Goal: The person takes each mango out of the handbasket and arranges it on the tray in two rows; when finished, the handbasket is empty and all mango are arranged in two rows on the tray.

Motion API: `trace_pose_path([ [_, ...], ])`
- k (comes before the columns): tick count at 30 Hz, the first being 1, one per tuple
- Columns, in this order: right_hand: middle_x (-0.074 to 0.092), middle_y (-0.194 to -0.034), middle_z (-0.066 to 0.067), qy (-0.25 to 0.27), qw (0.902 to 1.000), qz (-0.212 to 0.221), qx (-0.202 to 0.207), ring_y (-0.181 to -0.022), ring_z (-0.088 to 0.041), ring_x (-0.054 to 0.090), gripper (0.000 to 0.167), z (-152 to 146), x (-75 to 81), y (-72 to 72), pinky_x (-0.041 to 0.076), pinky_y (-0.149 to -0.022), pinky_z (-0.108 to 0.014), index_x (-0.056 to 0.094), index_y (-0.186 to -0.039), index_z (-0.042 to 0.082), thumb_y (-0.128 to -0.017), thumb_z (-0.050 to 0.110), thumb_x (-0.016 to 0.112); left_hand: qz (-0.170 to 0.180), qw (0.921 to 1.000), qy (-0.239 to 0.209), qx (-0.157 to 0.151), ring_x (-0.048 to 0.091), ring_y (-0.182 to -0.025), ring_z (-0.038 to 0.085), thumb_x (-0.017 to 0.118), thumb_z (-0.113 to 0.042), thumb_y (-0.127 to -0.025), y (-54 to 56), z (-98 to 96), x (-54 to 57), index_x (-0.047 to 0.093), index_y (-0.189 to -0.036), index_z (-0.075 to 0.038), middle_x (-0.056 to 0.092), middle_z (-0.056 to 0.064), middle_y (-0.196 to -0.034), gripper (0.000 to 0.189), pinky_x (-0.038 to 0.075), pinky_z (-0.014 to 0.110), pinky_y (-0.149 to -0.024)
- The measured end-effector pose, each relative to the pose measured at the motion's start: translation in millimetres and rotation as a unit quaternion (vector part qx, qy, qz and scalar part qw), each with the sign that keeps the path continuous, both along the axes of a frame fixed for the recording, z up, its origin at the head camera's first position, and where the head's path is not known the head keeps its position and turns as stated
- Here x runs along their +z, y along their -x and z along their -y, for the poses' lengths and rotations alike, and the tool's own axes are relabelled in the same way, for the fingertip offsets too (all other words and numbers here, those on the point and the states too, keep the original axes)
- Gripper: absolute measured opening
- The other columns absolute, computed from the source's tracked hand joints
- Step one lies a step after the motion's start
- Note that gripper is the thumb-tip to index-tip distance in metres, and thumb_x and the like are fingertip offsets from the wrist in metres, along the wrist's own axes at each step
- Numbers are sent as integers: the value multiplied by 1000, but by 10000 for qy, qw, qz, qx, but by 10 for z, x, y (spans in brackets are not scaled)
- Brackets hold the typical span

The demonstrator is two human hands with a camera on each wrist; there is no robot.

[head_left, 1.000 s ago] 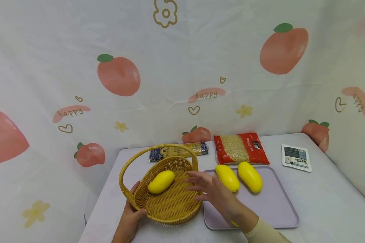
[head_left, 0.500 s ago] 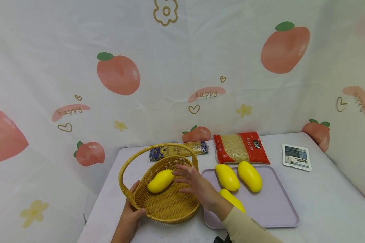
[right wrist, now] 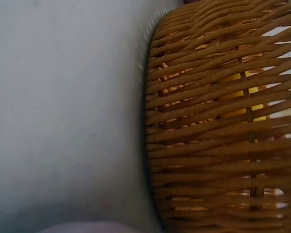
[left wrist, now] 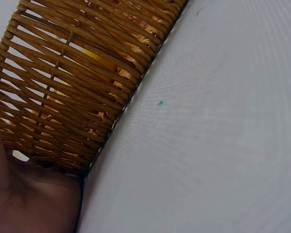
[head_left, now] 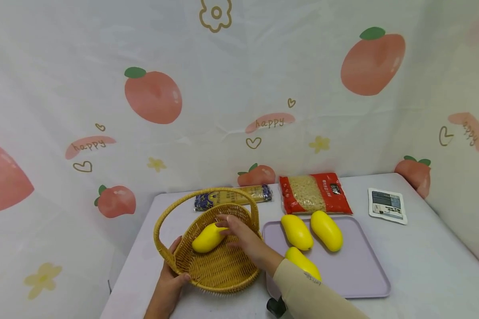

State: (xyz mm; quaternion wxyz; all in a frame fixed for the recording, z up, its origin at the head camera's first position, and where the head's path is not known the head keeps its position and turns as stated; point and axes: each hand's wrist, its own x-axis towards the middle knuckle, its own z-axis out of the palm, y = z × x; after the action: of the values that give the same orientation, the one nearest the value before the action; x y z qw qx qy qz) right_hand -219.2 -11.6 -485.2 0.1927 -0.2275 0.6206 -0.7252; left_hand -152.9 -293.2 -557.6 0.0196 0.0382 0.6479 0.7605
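A woven wicker basket [head_left: 217, 268] with an arched handle stands on the table, a yellow mango [head_left: 207, 239] lying inside on its left. The left hand [head_left: 168, 283] grips the basket's left side, thumb over the rim and fingers along the outer wall. In the left wrist view the palm [left wrist: 34, 199] lies against the weave. Reaching over the basket's right rim, the right hand [head_left: 243, 239] has its loosely extended fingers at the mango's right end, overlapping it in the head view. Through the weave [right wrist: 223, 131] in the right wrist view, patches of yellow show.
Right of the basket, a pale purple tray [head_left: 355, 274] bears three more mangoes [head_left: 297, 232]. Behind are a noodle packet [head_left: 243, 195] and a red bag of grain [head_left: 315, 193]. A small white packet [head_left: 387, 205] lies at the far right. A patterned curtain backs the table.
The right hand has moved left from above the tray's edge into the basket, up to the mango. A mango on the tray has come into sight. The left hand keeps its hold.
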Motion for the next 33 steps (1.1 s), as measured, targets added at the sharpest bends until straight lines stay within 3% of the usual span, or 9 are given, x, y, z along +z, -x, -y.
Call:
trace_pose_path([
  [5, 44, -164, -18, -444, 9977, -481, -157, -148, -38, 42, 65, 120, 0, 49, 43, -115, -63, 41, -166, 6, -118, 50, 33, 3, 10000, 7, 19, 45, -147, 13, 85, -10, -97, 0, 2, 17, 22, -175, -21, 17, 10, -175, 101, 47, 30, -112],
  [9, 43, -166, -15, -738, 9928, -915, -212, -151, -32, 40, 64, 177, -4, 69, 35, -122, -58, 43, -165, 6, -118, 49, 39, -15, 10000, 26, 0, 45, -147, 14, 85, -12, -98, -6, 5, 19, 21, -175, -21, 17, 10, -175, 101, 47, 30, -112],
  [15, 45, -166, -1, -1561, 9739, -1621, -289, -154, -24, 37, 66, 228, -29, 67, 31, -124, -58, 48, -164, 13, -112, 54, 54, -27, 10000, 56, -3, 48, -145, 17, 85, -12, -98, -8, 20, 12, 21, -175, -21, 19, 10, -175, 101, 49, 32, -111],
  [21, 44, -167, 3, -2573, 9357, -2404, -204, -156, -27, 34, 77, 290, -71, 101, 32, -124, -57, 48, -165, 17, -104, 61, 66, -59, 9999, 117, -12, 48, -146, 18, 83, -13, -99, -9, 23, 9, 21, -175, -22, 20, 12, -174, 99, 49, 32, -111],
  [24, 41, -170, 0, -3271, 9036, -2765, -82, -157, -32, 31, 80, 315, -116, 106, 33, -123, -61, 49, -165, 21, -102, 65, 67, -97, 9999, 137, -35, 46, -146, 17, 83, -13, -99, 0, 8, 5, 20, -175, -21, 19, 12, -174, 99, 49, 32, -111],
  [26, 39, -171, -2, -3744, 8765, -3027, -55, -157, -34, 31, 78, 333, -140, 91, 36, -121, -62, 52, -164, 23, -100, 64, 71, -81, 9999, 122, -27, 47, -146, 15, 83, -14, -99, 2, 0, 3, 20, -175, -21, 19, 11, -174, 99, 49, 32, -111],
  [28, 39, -170, -2, -4160, 8489, -3260, -118, -155, -33, 33, 74, 351, -155, 71, 40, -118, -60, 55, -161, 26, -99, 62, 74, -47, 9999, 125, 6, 47, -145, 14, 83, -13, -99, 0, -6, 3, 20, -175, -21, 19, 10, -174, 99, 49, 32, -111],
  [30, 41, -166, -3, -4406, 8299, -3414, -225, -152, -31, 36, 70, 368, -163, 56, 44, -116, -56, 58, -159, 27, -99, 57, 77, -33, 9999, 137, 32, 47, -145, 14, 83, -12, -99, -4, -8, 3, 20, -175, -21, 19, 10, -174, 99, 49, 32, -111],
  [33, 45, -158, -6, -4548, 8232, -3380, -351, -144, -28, 43, 69, 383, -165, 44, 47, -112, -49, 58, -159, 27, -99, 51, 79, -24, 9999, 132, 26, 47, -146, 15, 83, -12, -100, -11, -12, 9, 21, -175, -21, 19, 10, -175, 98, 48, 32, -111],
])
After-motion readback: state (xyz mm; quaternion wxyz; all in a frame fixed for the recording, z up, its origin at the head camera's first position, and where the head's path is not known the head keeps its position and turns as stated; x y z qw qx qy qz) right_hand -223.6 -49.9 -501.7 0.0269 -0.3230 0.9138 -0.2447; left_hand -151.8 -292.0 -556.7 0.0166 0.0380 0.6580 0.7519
